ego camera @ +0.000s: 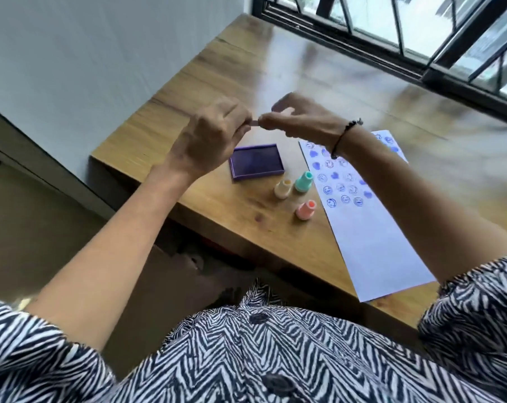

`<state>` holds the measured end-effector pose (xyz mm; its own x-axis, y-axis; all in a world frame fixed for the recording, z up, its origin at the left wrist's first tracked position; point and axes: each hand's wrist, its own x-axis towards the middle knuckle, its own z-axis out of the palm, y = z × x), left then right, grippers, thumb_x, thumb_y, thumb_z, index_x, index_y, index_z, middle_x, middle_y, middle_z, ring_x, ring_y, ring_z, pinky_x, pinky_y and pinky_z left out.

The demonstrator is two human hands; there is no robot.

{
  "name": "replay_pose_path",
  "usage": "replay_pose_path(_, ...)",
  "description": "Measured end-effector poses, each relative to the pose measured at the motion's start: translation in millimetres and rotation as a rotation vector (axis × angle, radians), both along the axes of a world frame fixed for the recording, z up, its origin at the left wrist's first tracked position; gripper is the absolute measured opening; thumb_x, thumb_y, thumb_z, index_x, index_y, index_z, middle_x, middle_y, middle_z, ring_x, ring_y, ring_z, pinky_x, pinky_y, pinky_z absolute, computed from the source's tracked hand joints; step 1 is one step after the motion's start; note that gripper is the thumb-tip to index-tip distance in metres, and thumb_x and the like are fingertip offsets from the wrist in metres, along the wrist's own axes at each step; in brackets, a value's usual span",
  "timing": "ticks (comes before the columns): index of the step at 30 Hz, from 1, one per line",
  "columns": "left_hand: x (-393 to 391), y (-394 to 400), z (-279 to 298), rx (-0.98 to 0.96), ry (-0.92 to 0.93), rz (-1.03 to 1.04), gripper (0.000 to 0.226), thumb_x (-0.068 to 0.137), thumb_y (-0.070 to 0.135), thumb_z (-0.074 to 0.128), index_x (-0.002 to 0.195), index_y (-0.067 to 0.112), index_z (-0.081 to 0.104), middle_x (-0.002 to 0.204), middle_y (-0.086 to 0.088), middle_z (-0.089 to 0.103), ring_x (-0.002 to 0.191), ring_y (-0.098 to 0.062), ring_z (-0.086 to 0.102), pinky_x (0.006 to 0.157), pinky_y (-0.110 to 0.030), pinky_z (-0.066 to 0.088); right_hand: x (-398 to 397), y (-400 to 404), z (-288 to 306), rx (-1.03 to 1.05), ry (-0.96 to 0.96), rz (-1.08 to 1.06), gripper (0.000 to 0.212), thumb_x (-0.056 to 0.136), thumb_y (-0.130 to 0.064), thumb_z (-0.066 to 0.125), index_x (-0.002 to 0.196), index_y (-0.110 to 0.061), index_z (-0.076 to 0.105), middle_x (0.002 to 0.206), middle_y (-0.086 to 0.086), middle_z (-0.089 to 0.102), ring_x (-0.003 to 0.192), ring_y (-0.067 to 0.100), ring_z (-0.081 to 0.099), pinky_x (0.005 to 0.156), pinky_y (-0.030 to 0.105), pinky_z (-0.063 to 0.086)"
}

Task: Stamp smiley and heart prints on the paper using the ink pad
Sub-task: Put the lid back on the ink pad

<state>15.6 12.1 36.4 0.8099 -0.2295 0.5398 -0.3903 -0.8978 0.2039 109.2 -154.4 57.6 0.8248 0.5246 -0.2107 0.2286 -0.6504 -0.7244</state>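
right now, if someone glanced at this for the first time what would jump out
Two bare hands, left hand and right hand, meet raised above the wooden table, pinching something small between them. Below sit an open purple rectangular ink pad and three small pastel stampers, cream, mint green and pink. To their right lies a long white paper strip covered in blue smiley and heart prints.

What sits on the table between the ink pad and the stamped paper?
In the head view, the cream stamp and green stamp stand between the ink pad and the paper; the pink stamp stands nearer.
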Motion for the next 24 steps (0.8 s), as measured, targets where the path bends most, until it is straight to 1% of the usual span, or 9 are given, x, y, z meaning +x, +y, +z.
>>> replay_pose_path(2,-0.6,1.8,-5.0,0.015,-0.007,-0.009,0.019,0.088,0.010,0.050,0.093,-0.004,0.061,0.088,-0.023,0.065,0.078,-0.038,0.060,0.066,-0.042,0.052,1.5,-3.2,2.9,-0.157,-0.029,0.068,0.060,0.070,-0.061,0.064,0.113,-0.020,0.052,0.103,0.003,0.055,0.095,0.019,0.051,0.081,0.032,0.041)
replay_pose_path(4,1.0,3.5,-15.7,-0.065,0.039,0.010,0.022,0.086,0.015,0.056,0.099,-0.002,0.059,0.094,-0.022,0.063,0.084,-0.037,0.059,0.074,-0.043,0.050,2.1,-2.8,7.3,-0.261,-0.082,0.113,0.064,0.070,-0.061,0.064,0.118,-0.021,0.049,0.107,0.007,0.056,0.097,0.023,0.051,0.079,0.031,0.039)
replay_pose_path(5,1.4,4.7,-22.9,-0.144,0.116,0.033,0.034,0.082,0.019,0.062,0.109,0.000,0.055,0.102,-0.021,0.061,0.094,-0.036,0.057,0.083,-0.040,0.047,2.0,-2.8,9.4,-0.289,-0.114,0.116,0.064,0.071,-0.059,0.064,0.119,-0.020,0.048,0.110,0.010,0.056,0.098,0.023,0.050,0.079,0.031,0.038)
replay_pose_path(7,0.8,8.6,-39.0,-0.253,0.369,0.055,0.080,0.070,0.032,0.074,0.134,0.006,0.034,0.126,-0.016,0.052,0.117,-0.032,0.045,0.101,-0.038,0.035,0.9,-2.9,12.5,-0.300,-0.180,0.066,0.064,0.071,-0.058,0.063,0.119,-0.018,0.047,0.116,0.013,0.055,0.100,0.025,0.048,0.078,0.031,0.036)
replay_pose_path(9,-2.0,10.2,-55.5,-0.189,0.540,0.088,0.108,0.064,0.040,0.076,0.143,0.013,0.007,0.139,-0.010,0.042,0.128,-0.028,0.033,0.108,-0.040,0.026,-2.0,-2.0,10.5,-0.285,-0.218,-0.013,0.063,0.072,-0.057,0.062,0.118,-0.016,0.048,0.118,0.014,0.056,0.107,0.027,0.048,0.077,0.031,0.035)
replay_pose_path(11,-2.4,7.9,-69.3,-0.202,0.530,0.122,0.110,0.067,0.038,0.074,0.143,0.012,0.000,0.136,-0.009,0.046,0.125,-0.029,0.034,0.106,-0.040,0.027,-6.2,-0.2,4.9,-0.295,-0.226,-0.053,0.064,0.072,-0.057,0.062,0.117,-0.014,0.046,0.117,0.016,0.057,0.110,0.031,0.049,0.078,0.033,0.036)
replay_pose_path(18,19.6,-9.1,-82.6,-0.390,0.397,0.357,0.107,0.064,0.042,0.073,0.143,0.018,0.006,0.120,-0.013,0.054,0.108,-0.033,0.046,0.092,-0.041,0.040,-20.4,16.9,-25.8,-0.379,-0.247,-0.089,0.066,0.069,-0.054,0.064,0.112,-0.007,0.045,0.113,0.020,0.056,0.109,0.036,0.048,0.083,0.036,0.036)
replay_pose_path(21,25.0,-12.2,-85.9,-0.409,0.295,0.355,0.104,0.067,0.040,0.071,0.143,0.010,0.007,0.114,-0.012,0.059,0.102,-0.034,0.048,0.087,-0.045,0.042,-22.8,28.6,-38.3,-0.408,-0.263,-0.112,0.071,0.067,-0.058,0.066,0.112,-0.008,0.042,0.116,0.020,0.053,0.111,0.036,0.046,0.087,0.038,0.038)
replay_pose_path(24,26.9,-9.8,-89.9,-0.389,0.262,0.364,0.102,0.068,0.033,0.067,0.143,0.011,0.002,0.111,-0.014,0.060,0.098,-0.035,0.050,0.085,-0.046,0.045,-24.0,40.2,-46.1,-0.430,-0.311,-0.125,0.077,0.068,-0.063,0.063,0.114,-0.005,0.041,0.116,0.022,0.051,0.110,0.037,0.044,0.090,0.040,0.037)
